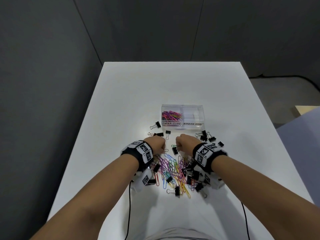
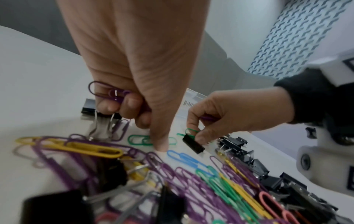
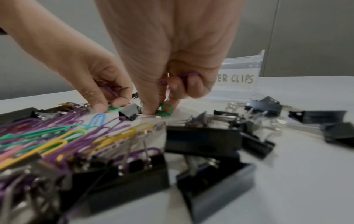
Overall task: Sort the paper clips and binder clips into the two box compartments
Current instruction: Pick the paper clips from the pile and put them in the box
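left hand (image 1: 156,144) curled, right hand (image 1: 186,143) pinching

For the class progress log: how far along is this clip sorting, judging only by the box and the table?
Done: the paper clips compartment holds a coloured bunch; the binder clips compartment looks empty. In hand: the left hand grips purple paper clips; the right hand pinches a green paper clip. Left: a mixed pile and scattered binder clips.

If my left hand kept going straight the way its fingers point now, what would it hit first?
The left hand points down at the table; its thumb already seems to touch it beside a green paper clip. It would likely just press into the tabletop, though contact depth is unclear.
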Demonstrator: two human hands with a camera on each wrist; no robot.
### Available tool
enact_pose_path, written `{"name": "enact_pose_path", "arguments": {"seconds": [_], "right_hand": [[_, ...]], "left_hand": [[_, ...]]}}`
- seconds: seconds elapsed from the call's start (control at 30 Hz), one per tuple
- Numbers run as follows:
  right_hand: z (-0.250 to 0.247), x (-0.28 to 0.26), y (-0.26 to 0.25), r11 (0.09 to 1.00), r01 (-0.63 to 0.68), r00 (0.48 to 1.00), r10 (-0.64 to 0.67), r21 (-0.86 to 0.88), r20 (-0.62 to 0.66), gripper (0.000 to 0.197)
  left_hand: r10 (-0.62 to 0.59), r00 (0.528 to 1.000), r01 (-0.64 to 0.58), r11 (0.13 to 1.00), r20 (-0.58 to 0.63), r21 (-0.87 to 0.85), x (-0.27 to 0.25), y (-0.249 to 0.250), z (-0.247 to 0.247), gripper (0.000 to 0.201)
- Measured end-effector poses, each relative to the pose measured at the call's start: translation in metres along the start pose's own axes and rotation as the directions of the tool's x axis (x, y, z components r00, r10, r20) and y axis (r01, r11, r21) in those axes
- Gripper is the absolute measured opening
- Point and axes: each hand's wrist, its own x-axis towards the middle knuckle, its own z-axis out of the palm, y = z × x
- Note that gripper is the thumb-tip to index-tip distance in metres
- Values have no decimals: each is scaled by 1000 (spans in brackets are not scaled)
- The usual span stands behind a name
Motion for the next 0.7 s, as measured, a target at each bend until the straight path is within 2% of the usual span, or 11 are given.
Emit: {"name": "enact_pose_path", "arguments": {"seconds": [0.13,0.27,0.4,0.47,0.57,0.6,0.7], "right_hand": [[1,-3,11,992,-86,996,84,88,23,7],[0,-4,12,980,-162,985,153,119,80,11],[-7,-3,7,968,-201,973,181,148,140,12],[-11,-4,5,975,-194,973,177,111,145,2],[-11,-6,7,983,-175,979,168,51,119,23],[-9,-7,8,985,-167,982,162,50,102,24],[-7,-13,8,986,-156,986,152,53,69,13]], "left_hand": [[46,999,-46,999,0,-24,-3,-1,-3,16],[25,998,-29,995,-50,-96,-13,-14,-8,11],[-36,999,31,992,-38,-125,-27,-35,-18,31],[-42,999,38,991,-27,-131,-33,-44,-18,30],[-53,998,54,994,15,-90,-46,-50,-13,28],[-55,998,56,996,26,-65,-51,-51,-10,27],[-20,1000,19,999,19,31,-61,-49,-1,33]]}}
